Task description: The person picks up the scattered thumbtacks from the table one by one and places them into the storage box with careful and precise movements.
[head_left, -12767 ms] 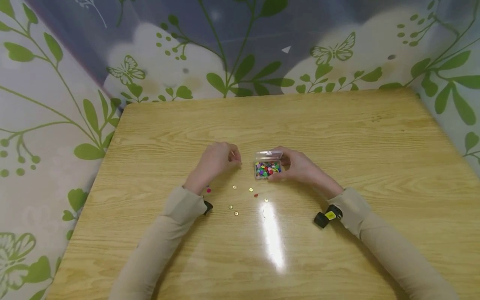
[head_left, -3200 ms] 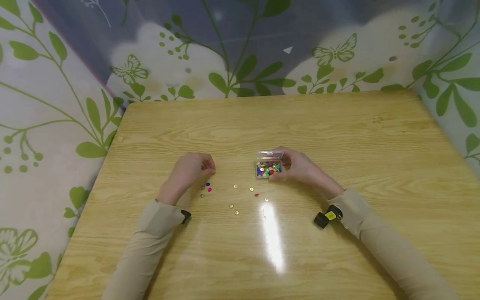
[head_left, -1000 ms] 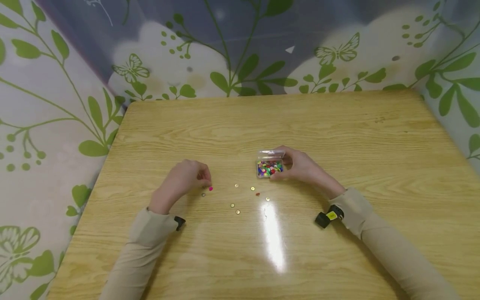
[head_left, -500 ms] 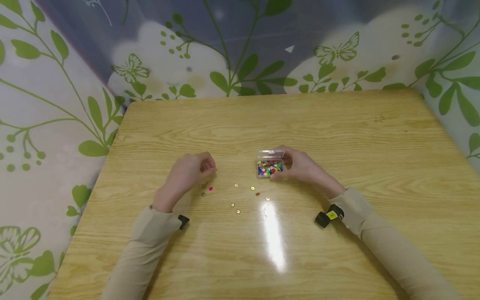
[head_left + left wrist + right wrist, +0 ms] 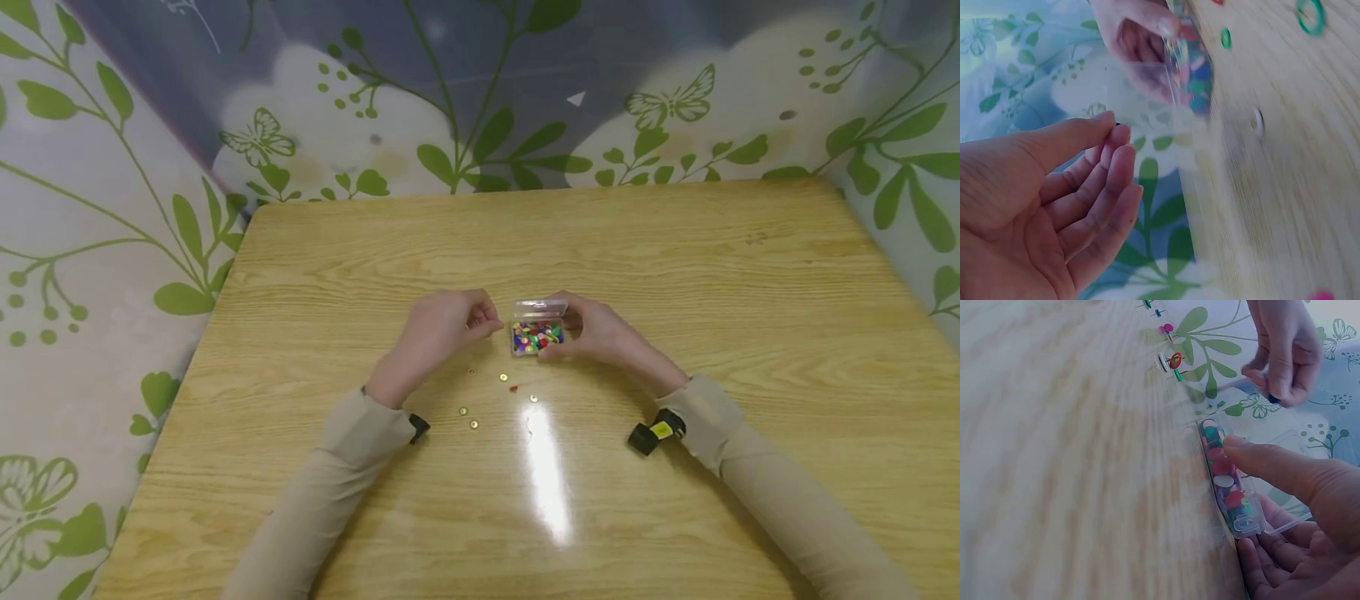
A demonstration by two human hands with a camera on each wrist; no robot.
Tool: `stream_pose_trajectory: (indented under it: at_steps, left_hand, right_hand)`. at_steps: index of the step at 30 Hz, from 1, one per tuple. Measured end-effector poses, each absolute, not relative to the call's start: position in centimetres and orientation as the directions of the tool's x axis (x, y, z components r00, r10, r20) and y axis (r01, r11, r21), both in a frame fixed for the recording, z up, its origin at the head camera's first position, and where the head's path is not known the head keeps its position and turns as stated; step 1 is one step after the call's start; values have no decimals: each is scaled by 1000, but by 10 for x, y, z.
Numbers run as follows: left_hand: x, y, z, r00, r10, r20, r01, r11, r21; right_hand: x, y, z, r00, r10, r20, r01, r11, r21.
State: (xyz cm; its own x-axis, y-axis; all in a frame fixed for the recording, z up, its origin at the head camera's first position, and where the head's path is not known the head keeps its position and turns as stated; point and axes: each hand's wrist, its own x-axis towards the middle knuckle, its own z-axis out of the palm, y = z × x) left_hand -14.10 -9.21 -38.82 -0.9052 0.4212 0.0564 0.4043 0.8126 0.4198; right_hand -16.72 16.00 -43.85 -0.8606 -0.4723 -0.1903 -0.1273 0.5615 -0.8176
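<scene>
My left hand [image 5: 438, 327] hovers just left of the small clear plastic box, pinching a dark blue thumbtack [image 5: 1274, 399] between thumb and forefinger. Only a sliver of this thumbtack shows in the left wrist view. My right hand [image 5: 596, 335] grips the box [image 5: 1244, 526] at its right side, thumb over the near edge and fingers behind. The box stands on the table with its hinged lid [image 5: 540, 309] raised at the back. Many coloured thumbtacks [image 5: 1222, 465] fill it. Both wrists wear a black strap device.
Several loose thumbtacks lie on the wooden table [image 5: 637, 517] in front of the box, among them a red one [image 5: 513, 388] and a brassy-looking one [image 5: 474, 425]. A pink thumbtack [image 5: 1167, 328] lies farther left. A leaf-patterned wall [image 5: 510, 92] borders the table's back.
My left hand picked up the blue thumbtack from the left group, then lifted and carried it right toward the box. My right hand and the box have stayed in place.
</scene>
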Motion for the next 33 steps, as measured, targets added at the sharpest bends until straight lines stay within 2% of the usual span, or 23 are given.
stream_pose_trajectory:
  at_steps: [8, 14, 22, 27, 33]
  left_hand:
    - [-143, -75, -395, -888, 439, 140, 448, 752, 483]
    - [-141, -92, -392, -918, 376, 124, 384, 771, 508]
    - [-133, -147, -386, -955, 297, 5, 262, 832, 489]
    - [-125, -174, -388, -943, 321, -85, 250, 854, 456]
    - [-119, -186, -393, -925, 316, -212, 200, 878, 435]
  right_hand:
    - [-168, 160, -440, -856, -489, -169, -153, 551, -820]
    - [-168, 159, -441, -858, -485, -173, -151, 558, -816]
    - [-167, 160, -438, -861, -467, -201, -125, 577, -807]
    - [-167, 160, -438, -865, -461, -200, -122, 579, -806]
    - [-168, 159, -442, -862, -464, -206, -118, 577, -808]
